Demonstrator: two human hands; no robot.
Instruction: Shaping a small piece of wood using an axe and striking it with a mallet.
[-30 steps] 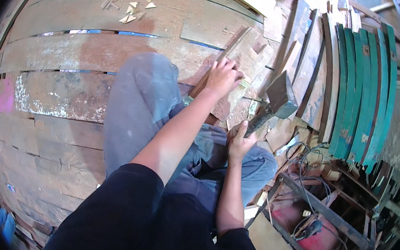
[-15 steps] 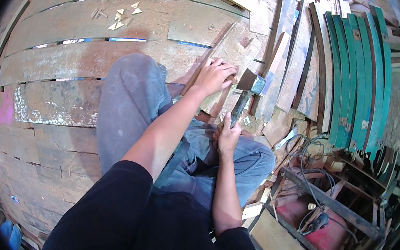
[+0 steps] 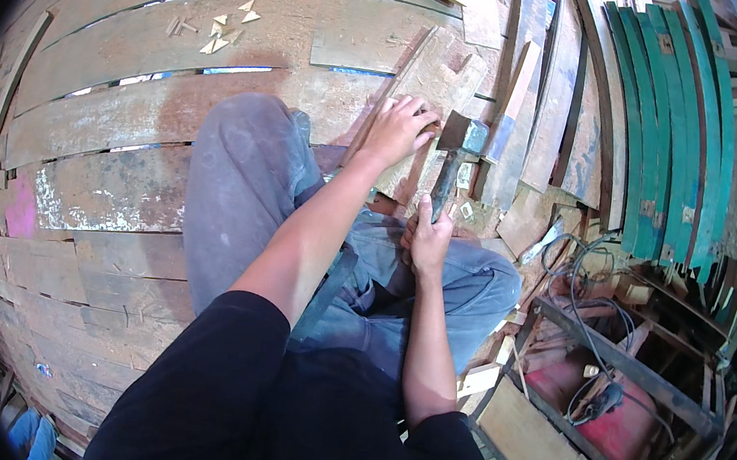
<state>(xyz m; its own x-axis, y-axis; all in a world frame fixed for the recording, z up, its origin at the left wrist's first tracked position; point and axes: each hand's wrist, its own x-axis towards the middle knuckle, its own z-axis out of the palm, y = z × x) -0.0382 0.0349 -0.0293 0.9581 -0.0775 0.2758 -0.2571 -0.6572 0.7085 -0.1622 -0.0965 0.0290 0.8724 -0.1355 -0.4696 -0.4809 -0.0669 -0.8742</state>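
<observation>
My right hand (image 3: 428,242) is wrapped round the dark handle of a hammer (image 3: 463,135), thumb lying along it. The hammer's blocky metal head is up, just right of my left fingers. My left hand (image 3: 400,132) rests on a worn wooden board (image 3: 441,70) in front of my crossed legs. Its fingers are bent and drawn together at the tips, at the board's right side. Whatever they pinch there is too small or hidden to make out. Part of the board lies under my left hand and wrist.
Small pale wood offcuts (image 3: 217,31) lie on the plank floor (image 3: 118,111), which has gaps. Long boards (image 3: 550,114) and curved green slats (image 3: 671,128) lie to the right. Nearer stand a metal frame (image 3: 636,351) and a looped cable (image 3: 577,272).
The view has shifted slightly, so the floor and boards appear a little higher. Both hands keep their places, and the hammer is still held up beside my left hand.
</observation>
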